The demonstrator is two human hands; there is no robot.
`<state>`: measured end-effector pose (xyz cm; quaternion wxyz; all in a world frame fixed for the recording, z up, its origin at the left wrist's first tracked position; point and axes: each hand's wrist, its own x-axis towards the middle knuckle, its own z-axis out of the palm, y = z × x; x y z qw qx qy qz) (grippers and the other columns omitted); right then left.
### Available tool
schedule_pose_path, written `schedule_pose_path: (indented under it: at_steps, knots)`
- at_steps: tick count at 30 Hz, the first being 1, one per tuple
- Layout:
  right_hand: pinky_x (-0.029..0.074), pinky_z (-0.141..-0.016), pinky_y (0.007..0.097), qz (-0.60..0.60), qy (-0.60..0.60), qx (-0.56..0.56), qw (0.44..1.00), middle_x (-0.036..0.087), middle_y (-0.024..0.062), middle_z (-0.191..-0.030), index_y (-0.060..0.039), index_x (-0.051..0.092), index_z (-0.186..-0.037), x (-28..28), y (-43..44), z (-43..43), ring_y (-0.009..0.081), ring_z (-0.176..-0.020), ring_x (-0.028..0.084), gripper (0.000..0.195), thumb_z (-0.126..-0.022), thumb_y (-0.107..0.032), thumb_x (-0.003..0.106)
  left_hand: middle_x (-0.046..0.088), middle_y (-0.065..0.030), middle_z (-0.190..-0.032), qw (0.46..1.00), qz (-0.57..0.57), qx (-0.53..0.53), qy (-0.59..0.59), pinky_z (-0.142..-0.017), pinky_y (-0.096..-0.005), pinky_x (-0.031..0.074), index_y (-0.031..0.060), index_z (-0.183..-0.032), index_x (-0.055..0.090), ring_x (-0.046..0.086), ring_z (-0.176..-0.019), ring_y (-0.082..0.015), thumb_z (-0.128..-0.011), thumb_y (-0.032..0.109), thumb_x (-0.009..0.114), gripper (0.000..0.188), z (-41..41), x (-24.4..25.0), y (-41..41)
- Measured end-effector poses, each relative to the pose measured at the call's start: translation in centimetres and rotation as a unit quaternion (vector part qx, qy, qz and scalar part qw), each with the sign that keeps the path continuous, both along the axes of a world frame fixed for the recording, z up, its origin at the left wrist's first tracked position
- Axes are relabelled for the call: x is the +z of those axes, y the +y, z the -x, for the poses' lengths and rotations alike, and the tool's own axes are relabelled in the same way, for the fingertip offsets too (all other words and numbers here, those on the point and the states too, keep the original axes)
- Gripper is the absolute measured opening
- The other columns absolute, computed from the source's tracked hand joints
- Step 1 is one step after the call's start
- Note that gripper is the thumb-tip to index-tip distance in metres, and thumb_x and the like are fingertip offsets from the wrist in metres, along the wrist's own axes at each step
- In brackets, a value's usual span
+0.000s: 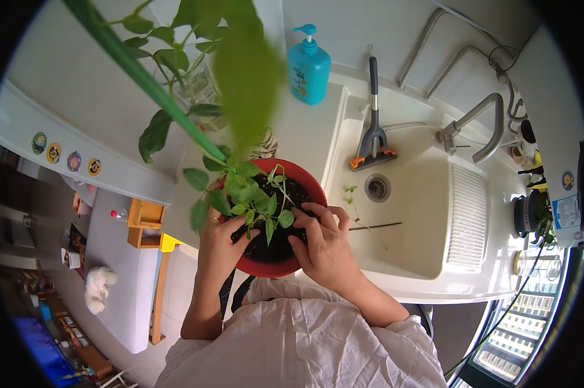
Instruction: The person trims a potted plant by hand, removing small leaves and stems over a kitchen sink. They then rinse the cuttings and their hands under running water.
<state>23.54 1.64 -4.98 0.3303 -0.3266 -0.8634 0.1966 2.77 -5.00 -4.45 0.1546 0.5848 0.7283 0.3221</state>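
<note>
A red plant pot (316, 186) with dark soil (267, 253) stands at the counter's front edge, close to my body. Leafy green seedlings (253, 194) grow in it, and one thin pale stem bends over on the right. My left hand (226, 242) reaches over the left rim, thumb and forefinger close to the low leaves; whether they pinch a stem is hidden. Over the right rim, my right hand (323, 240) has its curved fingers apart, the tips at the soil. A green stalk (161, 92) with a large blurred leaf (248, 72) rises towards the camera.
Right of the pot is a white sink (408, 247) with a squeegee (373, 121), a plant sprig (354, 203) and a thin dark stick (377, 226). A faucet (476, 126) arches over its back. Behind stand a blue pump bottle (309, 72) and a glass vase (197, 87).
</note>
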Motion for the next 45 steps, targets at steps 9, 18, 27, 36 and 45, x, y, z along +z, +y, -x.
schedule_pose_path:
  at_steps: [9, 18, 27, 36, 45]
  knots:
    - [0.036, -0.104, 0.0489, 0.030, -0.012, -0.005, 0.999, 0.068, 0.0139, -0.116, -0.0008, 0.059, -0.107, -0.5, -1.3, -0.3, 0.0275, -0.120, 0.059, 0.026, -0.085, -0.009, 0.070, 0.068, -0.0121, -0.121, 0.992, 0.005, -0.003, 0.125, -0.106, -0.0477, 0.038, 0.0112, -0.107, 0.077, 0.051, -0.124, -0.0357, -0.072, 0.010, 0.084, 0.035, -0.1, -0.2, 0.1]
    - [0.038, -0.103, 0.0482, 0.028, 0.012, 0.033, 0.999, 0.068, 0.0148, -0.118, 0.0007, 0.058, -0.106, -0.1, -0.4, 0.3, 0.0306, -0.118, 0.060, 0.023, -0.086, -0.007, 0.067, 0.058, -0.0136, -0.129, 0.996, -0.020, 0.004, 0.088, -0.104, -0.0516, 0.038, 0.0090, -0.101, 0.076, 0.048, -0.127, -0.0396, -0.066, 0.002, 0.080, 0.035, -0.3, -0.4, 0.2]
    - [0.042, -0.095, 0.0447, 0.006, 0.033, 0.049, 0.998, 0.069, 0.0122, -0.118, 0.0013, 0.058, -0.106, -0.3, 0.8, 0.1, 0.0300, -0.112, 0.061, 0.021, -0.086, -0.002, 0.065, 0.052, -0.0149, -0.139, 0.997, 0.001, 0.015, 0.078, -0.105, -0.0531, 0.039, 0.0099, -0.106, 0.075, 0.044, -0.134, -0.0408, -0.066, 0.003, 0.083, 0.041, 0.1, -1.4, -0.5]
    - [0.043, -0.089, 0.0387, -0.017, -0.017, 0.073, 0.997, 0.069, 0.0104, -0.106, 0.0031, 0.060, -0.115, -0.2, 1.7, 0.4, 0.0265, -0.104, 0.060, 0.033, -0.083, -0.004, 0.061, 0.052, -0.0134, -0.142, 0.999, 0.017, 0.006, 0.042, -0.108, -0.0542, 0.039, 0.0113, -0.108, 0.075, 0.041, -0.138, -0.0429, -0.064, 0.007, 0.089, 0.047, 0.1, -1.0, 0.0]
    - [0.043, -0.085, 0.0344, -0.027, -0.051, 0.073, 0.996, 0.068, 0.0083, -0.095, 0.0037, 0.062, -0.115, 0.0, 1.7, 0.4, 0.0227, -0.094, 0.058, 0.035, -0.082, -0.007, 0.058, 0.054, -0.0113, -0.139, 0.996, -0.053, -0.006, 0.078, -0.104, -0.0527, 0.047, 0.0135, -0.099, 0.079, 0.046, -0.135, -0.0405, -0.059, 0.005, 0.091, 0.043, -0.1, -1.1, 0.7]
